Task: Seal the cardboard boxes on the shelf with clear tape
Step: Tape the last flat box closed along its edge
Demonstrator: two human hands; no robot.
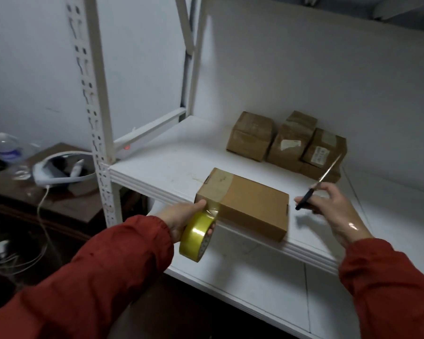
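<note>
The near box point(252, 206) at the shelf's point(157, 167) front edge had tape point(218, 189) laid over its left end, uncut from the roll point(196, 237) my left grip point(179, 221) clasped, my right grip point(328, 206) held scissors point(326, 178) ready, and the far boxes point(287, 145) seemed already taped.
</note>
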